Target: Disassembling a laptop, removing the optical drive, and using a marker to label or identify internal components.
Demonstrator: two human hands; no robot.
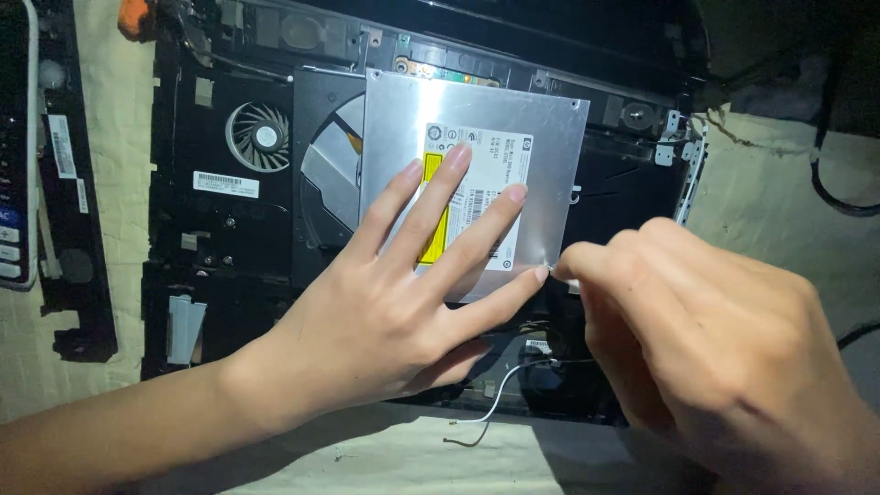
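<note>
— Two hands are over the opened laptop chassis (229,247), and both are yours. Your left hand (403,312) lies flat with fingers spread on the silver optical drive (477,137), pressing on its white and yellow label (477,197).

— And my right hand?

— Your right hand (706,339) is pinched together at the drive's lower right corner, thumb and forefinger closed on something tiny there. I cannot tell whether it is a screw or a tool tip; it is too small and dark.

— Where does the drive sit?

— It rests on top of the black chassis, tilted slightly, its upper edge near the hinge side and its left edge overlapping a round disc-shaped bay. Your little fingertip nearly meets your right hand at that corner.

— What else is around you?

— You have a cooling fan (259,137) to the left of the drive, with a barcode sticker (225,184) just below it. A thin white wire (500,403) trails out of the chassis's near edge onto the cream cloth of the worktop (119,119). A long black strip (69,183) lies well to the left, and a black cable (830,192) curves at the far right.
</note>
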